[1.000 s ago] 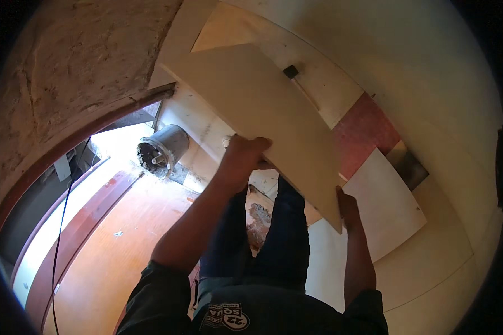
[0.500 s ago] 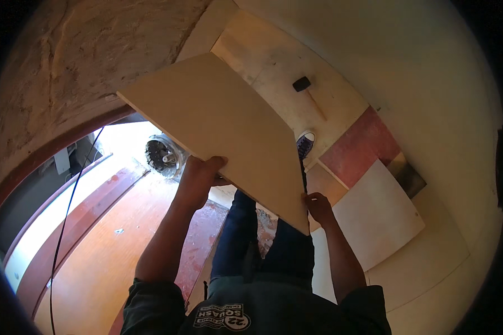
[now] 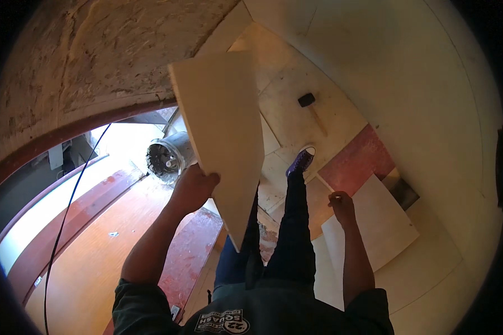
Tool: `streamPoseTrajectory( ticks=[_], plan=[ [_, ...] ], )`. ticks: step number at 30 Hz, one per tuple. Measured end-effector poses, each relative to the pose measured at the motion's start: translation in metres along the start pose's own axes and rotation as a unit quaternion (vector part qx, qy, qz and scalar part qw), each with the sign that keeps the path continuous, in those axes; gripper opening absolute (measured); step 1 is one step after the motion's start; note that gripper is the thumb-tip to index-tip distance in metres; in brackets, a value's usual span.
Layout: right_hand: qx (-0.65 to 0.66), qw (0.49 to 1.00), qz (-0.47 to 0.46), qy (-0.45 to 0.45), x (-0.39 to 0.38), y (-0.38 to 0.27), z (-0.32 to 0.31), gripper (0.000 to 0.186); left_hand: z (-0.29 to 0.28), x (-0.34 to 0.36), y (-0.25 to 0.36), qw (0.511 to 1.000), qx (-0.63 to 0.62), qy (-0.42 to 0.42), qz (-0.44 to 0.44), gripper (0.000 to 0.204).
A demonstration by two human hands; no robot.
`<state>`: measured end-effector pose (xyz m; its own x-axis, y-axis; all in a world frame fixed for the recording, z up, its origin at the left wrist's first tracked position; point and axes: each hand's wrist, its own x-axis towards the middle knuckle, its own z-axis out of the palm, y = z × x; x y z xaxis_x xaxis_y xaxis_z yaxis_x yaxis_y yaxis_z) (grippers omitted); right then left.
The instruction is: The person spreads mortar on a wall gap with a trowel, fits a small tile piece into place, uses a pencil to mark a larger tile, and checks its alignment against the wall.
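A bucket [image 3: 169,156], its inside crusted, sits left of centre, with a thin dark cable [image 3: 67,206] farther left. A black-headed mallet [image 3: 308,101] lies near a red patch [image 3: 360,156] of floor. A rough brown wall [image 3: 106,56] fills the upper left.

gripping a pale board [image 3: 223,125] by its edge with the left hand [image 3: 192,188], holding the right hand [image 3: 343,209] apart, standing near a black-headed mallet [image 3: 307,100].

A rough, brown wall [image 3: 112,50] is standing at the upper left. A smooth, pale wall [image 3: 385,67] is rising on the right. Bright white light [image 3: 129,139] is shining on the left side. The pale floor [image 3: 288,84] is showing thin lines and a red patch [image 3: 359,155].
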<state>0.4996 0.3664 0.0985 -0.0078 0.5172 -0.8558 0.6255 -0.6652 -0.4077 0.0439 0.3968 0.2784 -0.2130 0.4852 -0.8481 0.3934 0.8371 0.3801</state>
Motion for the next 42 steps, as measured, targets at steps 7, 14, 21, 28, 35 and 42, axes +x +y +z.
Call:
streamPoseTrajectory(
  ticks=[7,14,21,28,35,42],
  plan=[
    [0.038,0.999,-0.005,-0.013,-0.001,-0.021,0.024,0.031,-0.009,-0.01,0.002,0.987,0.151,0.016,0.059,0.035],
    [0.018,1.0,-0.011,-0.014,-0.004,-0.034,0.032,0.034,-0.005,-0.028,0.015,0.958,0.256,-0.059,0.118,0.034],
    [0.035,0.997,-0.066,-0.015,0.001,-0.043,0.027,0.033,0.007,-0.042,0.0,0.919,0.305,-0.093,0.231,0.049],
    [0.016,0.989,-0.138,0.051,-0.007,-0.085,0.021,0.025,0.022,-0.043,-0.017,0.909,0.335,-0.112,0.219,0.056],
    [0.002,0.984,-0.169,0.06,-0.018,-0.119,0.018,0.029,0.031,-0.046,-0.027,0.906,0.338,-0.115,0.227,0.058],
    [-0.004,0.987,-0.156,0.047,-0.024,-0.112,0.018,0.027,0.033,-0.05,-0.031,0.906,0.333,-0.102,0.241,0.055]
  ],
)
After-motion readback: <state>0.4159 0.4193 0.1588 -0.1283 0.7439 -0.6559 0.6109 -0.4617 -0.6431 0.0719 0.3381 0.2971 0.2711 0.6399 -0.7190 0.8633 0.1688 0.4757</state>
